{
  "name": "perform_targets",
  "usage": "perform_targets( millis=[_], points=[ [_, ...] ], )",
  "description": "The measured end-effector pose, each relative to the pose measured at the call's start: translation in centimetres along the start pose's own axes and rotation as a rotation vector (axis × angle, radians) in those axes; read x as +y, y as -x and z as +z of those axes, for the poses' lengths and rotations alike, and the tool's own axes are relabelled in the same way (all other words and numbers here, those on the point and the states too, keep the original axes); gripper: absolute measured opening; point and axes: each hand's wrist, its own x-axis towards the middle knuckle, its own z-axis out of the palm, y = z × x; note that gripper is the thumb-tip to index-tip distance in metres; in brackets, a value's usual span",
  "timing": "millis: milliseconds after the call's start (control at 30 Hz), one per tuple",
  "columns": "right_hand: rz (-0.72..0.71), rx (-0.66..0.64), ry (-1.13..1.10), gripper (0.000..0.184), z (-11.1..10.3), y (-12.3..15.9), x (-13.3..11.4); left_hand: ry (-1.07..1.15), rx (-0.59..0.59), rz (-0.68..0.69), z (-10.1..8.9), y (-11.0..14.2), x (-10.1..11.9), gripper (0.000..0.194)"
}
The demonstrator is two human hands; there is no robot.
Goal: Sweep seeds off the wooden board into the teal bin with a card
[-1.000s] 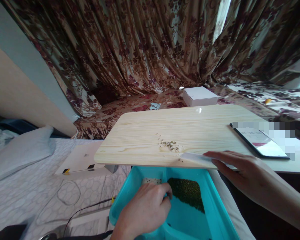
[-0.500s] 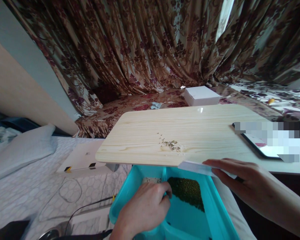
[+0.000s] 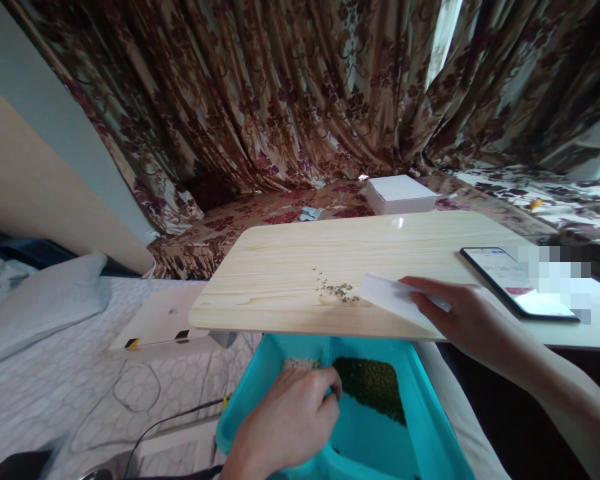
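Observation:
My right hand (image 3: 445,303) pinches a white paper card (image 3: 393,297) above the wood-grain tabletop, its left end beside a small scatter of seeds (image 3: 341,291). Below the table's front edge is a turquoise divided box (image 3: 250,393). Dark green beans or seeds (image 3: 373,387) fill part of its right compartment, and pale grains with dark specks (image 3: 303,364) lie in the left one. My left hand (image 3: 293,413) is closed over the box's middle divider, with most fingertips hidden.
The wood-grain tabletop (image 3: 270,260) holds a phone (image 3: 523,283) at right, its screen partly blurred. Behind it sits a white box (image 3: 403,193). A flat carton (image 3: 163,317) and cables (image 3: 180,417) lie on the quilted bed (image 3: 80,373) at left.
My right hand has lifted the paper card from the table's front edge up onto the tabletop, next to the seeds. My left hand stays at the box's divider.

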Motion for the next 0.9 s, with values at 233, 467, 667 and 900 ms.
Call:
perform_targets(
  millis=[233,467,667,900],
  points=[
    [-0.028,-0.025,-0.061,0.035,-0.3,-0.1,-0.4,-0.011,0.001,-0.003,-0.2,0.0,-0.1,0.032],
    [-0.027,-0.019,-0.101,0.034,-0.3,-0.3,-0.5,-0.004,-0.002,-0.003,-0.3,-0.1,0.0,0.032],
    [-0.047,-0.058,-0.136,0.033,0.3,-0.2,-0.3,0.007,0.001,-0.008,-0.3,-0.1,0.0,0.031],
    [-0.030,-0.049,-0.159,0.034,-1.5,0.4,-1.2,-0.012,-0.013,-0.010,-0.3,-0.2,-0.1,0.031]
  ],
)
